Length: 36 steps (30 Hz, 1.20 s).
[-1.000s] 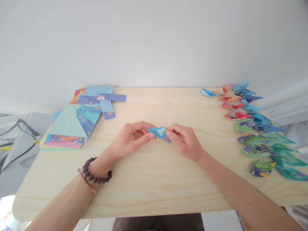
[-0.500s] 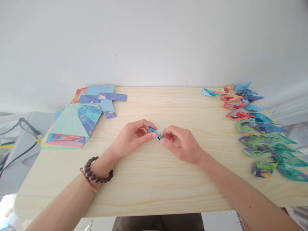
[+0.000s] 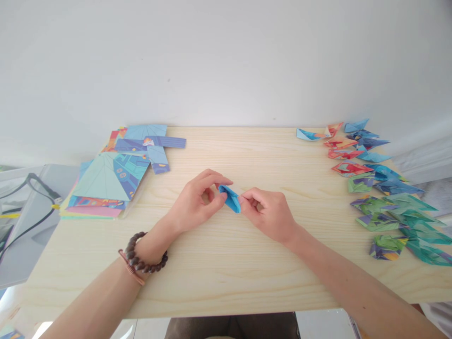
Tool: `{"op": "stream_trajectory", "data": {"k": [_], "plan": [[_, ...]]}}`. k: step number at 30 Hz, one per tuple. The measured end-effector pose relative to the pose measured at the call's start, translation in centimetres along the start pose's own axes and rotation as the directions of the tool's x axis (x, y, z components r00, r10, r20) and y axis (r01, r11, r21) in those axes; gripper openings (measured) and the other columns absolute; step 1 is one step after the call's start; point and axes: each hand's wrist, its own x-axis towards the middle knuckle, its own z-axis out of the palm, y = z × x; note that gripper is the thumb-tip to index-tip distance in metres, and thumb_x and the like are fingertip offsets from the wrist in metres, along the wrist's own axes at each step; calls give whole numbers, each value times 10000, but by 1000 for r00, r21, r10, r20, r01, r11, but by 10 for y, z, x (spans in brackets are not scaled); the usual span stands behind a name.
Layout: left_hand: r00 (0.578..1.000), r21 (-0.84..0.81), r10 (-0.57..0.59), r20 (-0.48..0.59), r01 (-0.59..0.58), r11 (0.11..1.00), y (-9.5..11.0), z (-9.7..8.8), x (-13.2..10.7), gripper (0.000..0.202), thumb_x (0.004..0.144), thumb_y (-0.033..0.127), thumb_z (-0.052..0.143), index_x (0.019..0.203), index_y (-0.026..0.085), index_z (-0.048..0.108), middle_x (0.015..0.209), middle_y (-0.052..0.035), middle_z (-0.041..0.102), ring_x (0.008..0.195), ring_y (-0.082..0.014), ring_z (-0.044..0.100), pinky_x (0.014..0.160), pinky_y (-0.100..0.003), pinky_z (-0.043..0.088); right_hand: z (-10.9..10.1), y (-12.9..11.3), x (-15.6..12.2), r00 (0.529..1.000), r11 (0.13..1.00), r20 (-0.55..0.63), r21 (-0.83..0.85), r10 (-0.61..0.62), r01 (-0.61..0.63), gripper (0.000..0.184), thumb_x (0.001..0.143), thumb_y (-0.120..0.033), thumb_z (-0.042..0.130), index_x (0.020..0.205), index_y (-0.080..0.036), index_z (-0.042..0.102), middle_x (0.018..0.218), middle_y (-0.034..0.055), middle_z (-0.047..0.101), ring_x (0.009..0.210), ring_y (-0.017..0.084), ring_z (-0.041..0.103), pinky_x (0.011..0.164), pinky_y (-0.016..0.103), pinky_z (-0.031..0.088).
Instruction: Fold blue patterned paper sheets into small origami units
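A small folded blue paper piece [image 3: 231, 200] is held up over the middle of the table, its layers spread to show a hollow inside. My left hand [image 3: 197, 200] grips its left end between thumb and fingers. At the right end, my right hand [image 3: 266, 212] pinches the paper with thumb and forefinger. A dark beaded bracelet [image 3: 144, 266] and a copper-coloured bangle [image 3: 130, 268] circle my left wrist. Parts of the paper's ends are hidden under my fingertips.
Patterned paper sheets [image 3: 104, 176] lie stacked on the light wooden table [image 3: 212, 278] at left. Several folded paper boats [image 3: 376, 209] line the right side in red, blue and green. Behind stands a white wall [image 3: 226, 61]. Black cables [image 3: 38, 188] lie beyond the left edge.
The blue paper has turned and opened, from a thin edge to a wider face with a visible hollow. My right hand has shifted slightly; both hands still grip the paper.
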Motion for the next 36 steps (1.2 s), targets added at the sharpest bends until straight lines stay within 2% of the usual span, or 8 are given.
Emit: {"op": "stream_trajectory", "data": {"k": [6, 8, 11, 16, 21, 25, 29, 36], "plan": [[997, 207, -10, -71, 25, 978, 2, 9, -2, 248, 806, 200, 553, 1033, 168, 648, 928, -42, 626, 632, -95, 522, 586, -226, 447, 3, 1, 2, 998, 987, -55, -158, 19, -28, 174, 824, -251, 528, 683, -176, 598, 522, -26, 577, 467, 82, 477, 500, 219, 336], [998, 211, 11, -66, 4, 977, 0, 9, -3, 267, 830, 178, 513, 1049, 180, 665, 995, -55, 639, 668, -101, 553, 588, -222, 450, 4, 2, 4, 998, 964, -58, -267, 2, -18, 169, 803, -233, 537, 648, -182, 583, 509, -26, 563, 477, 94, 472, 517, 237, 327], [997, 216, 67, -24, -61, 975, -4, 9, -3, 305, 834, 156, 503, 1090, 184, 666, 1051, -77, 632, 778, -136, 592, 636, -238, 474, 5, 3, 7, 997, 939, -73, -345, -40, 12, 70, 776, -181, 539, 743, -187, 601, 610, -12, 620, 543, 116, 513, 568, 255, 350], [986, 238, 165, -4, -159, 958, -9, 8, -3, 306, 850, 160, 511, 1120, 191, 652, 987, -74, 662, 901, -182, 587, 774, -298, 489, 4, 2, 6, 995, 966, -7, -240, -99, 94, 76, 795, -202, 555, 866, -194, 581, 772, 14, 661, 611, 119, 546, 604, 250, 406], [991, 304, 124, -41, -106, 947, -10, 11, -2, 195, 824, 168, 567, 973, 201, 689, 859, -31, 692, 816, -170, 594, 743, -288, 486, 4, 1, 6, 998, 988, -6, -139, -67, 66, 23, 807, -186, 552, 802, -198, 570, 708, -4, 633, 622, 115, 559, 606, 236, 430], [978, 323, 201, -48, -175, 930, -10, 10, -2, 191, 831, 134, 547, 943, 181, 694, 884, -46, 696, 840, -177, 591, 741, -295, 491, 5, 3, 6, 993, 988, 18, -105, -114, 115, 80, 826, -155, 523, 802, -188, 592, 729, 10, 619, 637, 114, 555, 618, 238, 446], [967, 315, 256, 6, -244, 917, -13, 4, -3, 215, 861, 154, 524, 1024, 170, 664, 922, -64, 695, 859, -174, 615, 770, -304, 508, 3, 9, 5, 981, 975, 41, -107, -190, 193, 172, 857, -142, 500, 957, -200, 628, 769, 19, 621, 677, 121, 567, 651, 248, 464], [921, 222, 361, 146, -386, 895, -17, -12, -3, 214, 877, 211, 550, 1049, 199, 676, 1049, -79, 695, 929, -188, 635, 810, -325, 538, -4, 15, 4, 956, 952, 72, -96, -285, 291, 184, 871, -148, 506, 926, -210, 669, 859, 50, 655, 778, 146, 602, 710, 290, 495]]}}
